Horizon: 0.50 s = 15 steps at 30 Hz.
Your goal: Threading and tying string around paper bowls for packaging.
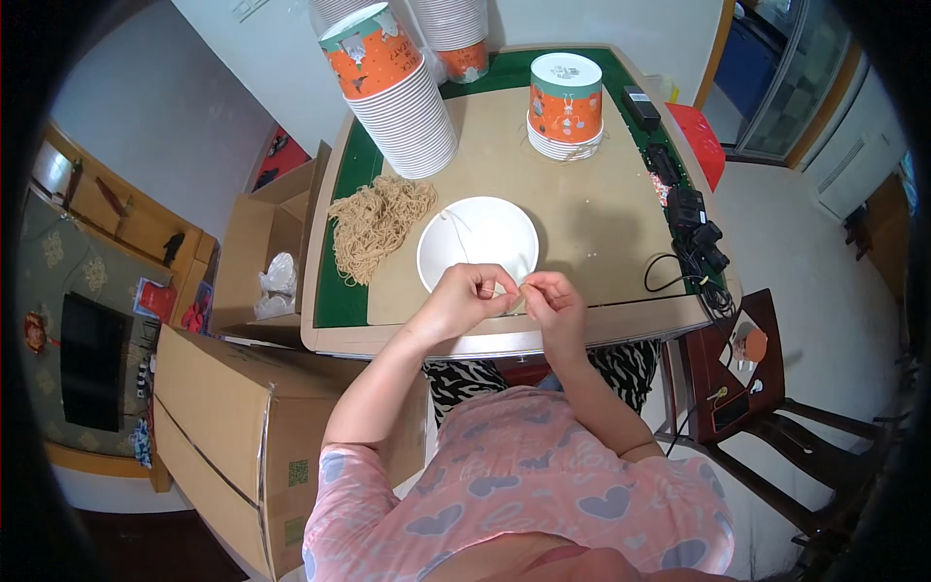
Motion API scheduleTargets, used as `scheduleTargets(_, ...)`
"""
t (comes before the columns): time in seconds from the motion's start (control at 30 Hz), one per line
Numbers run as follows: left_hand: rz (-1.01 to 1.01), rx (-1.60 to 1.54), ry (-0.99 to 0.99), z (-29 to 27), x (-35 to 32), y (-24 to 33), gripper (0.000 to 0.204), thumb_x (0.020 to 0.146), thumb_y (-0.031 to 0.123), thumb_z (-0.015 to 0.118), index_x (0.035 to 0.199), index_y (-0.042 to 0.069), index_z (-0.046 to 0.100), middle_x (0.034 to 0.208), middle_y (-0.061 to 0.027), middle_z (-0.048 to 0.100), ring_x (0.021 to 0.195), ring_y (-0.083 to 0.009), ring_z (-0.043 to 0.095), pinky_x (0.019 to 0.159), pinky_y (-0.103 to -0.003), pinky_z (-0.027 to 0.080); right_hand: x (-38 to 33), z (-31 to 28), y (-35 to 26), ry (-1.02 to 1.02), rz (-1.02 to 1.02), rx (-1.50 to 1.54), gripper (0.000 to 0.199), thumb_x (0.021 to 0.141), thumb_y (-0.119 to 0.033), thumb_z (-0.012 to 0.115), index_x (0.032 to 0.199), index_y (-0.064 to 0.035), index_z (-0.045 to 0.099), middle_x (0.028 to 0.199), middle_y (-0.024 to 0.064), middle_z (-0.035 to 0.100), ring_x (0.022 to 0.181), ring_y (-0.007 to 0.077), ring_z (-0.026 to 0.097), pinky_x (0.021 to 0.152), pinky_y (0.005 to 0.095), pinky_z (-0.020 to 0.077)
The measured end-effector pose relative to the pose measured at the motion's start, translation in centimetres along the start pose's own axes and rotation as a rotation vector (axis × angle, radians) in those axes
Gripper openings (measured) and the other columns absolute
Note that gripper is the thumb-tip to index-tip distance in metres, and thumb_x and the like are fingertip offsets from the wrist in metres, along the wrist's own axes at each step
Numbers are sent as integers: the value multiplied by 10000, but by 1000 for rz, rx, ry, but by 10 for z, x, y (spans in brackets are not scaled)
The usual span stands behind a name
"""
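My left hand (pixel 482 295) and my right hand (pixel 555 308) meet at the table's near edge, thumb and forefinger pinched in each. Their fingertips nearly touch, and what they pinch is too small to make out. Just beyond them is a round white tub (pixel 475 228) with its open top facing me. A thin light cord (pixel 460 231) lies across its inside from the far left rim toward my left hand. Left of the tub is a loose heap of tan cord (pixel 380 225).
A tall stack of paper buckets (pixel 398 107) leans at the back left. Upside-down orange-and-green buckets (pixel 566 107) stand at the back right, with tan cord around their lower edge. Black adapters and cables (pixel 693 218) line the right edge. Cardboard boxes (pixel 218 427) stand left, a wooden chair (pixel 737 378) right.
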<state>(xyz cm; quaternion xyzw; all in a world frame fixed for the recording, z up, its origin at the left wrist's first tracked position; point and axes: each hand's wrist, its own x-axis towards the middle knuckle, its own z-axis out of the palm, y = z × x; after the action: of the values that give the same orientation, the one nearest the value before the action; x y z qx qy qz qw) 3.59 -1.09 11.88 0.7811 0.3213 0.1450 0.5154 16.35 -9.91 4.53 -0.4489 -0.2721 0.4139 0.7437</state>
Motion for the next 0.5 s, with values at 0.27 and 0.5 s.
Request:
scheduleTargets(0.27, 70, 118, 115, 11, -8, -4, 80, 811, 96, 690, 836, 26, 659, 508, 36, 332, 499, -56, 304, 461, -247, 301, 5, -2, 2, -51, -157, -64, 396, 845, 40, 615, 1158, -45, 388, 862, 79, 646, 745, 96, 617, 662, 211, 487)
scheduleTargets(0.5, 87, 119, 217, 16, -8, -9, 63, 803, 88, 686, 828, 38, 659, 501, 23, 357, 484, -69, 330, 463, -252, 312, 8, -10, -18, -188, -25, -166, 468, 838, 39, 625, 1237, -57, 400, 856, 63, 675, 732, 70, 608, 634, 185, 455)
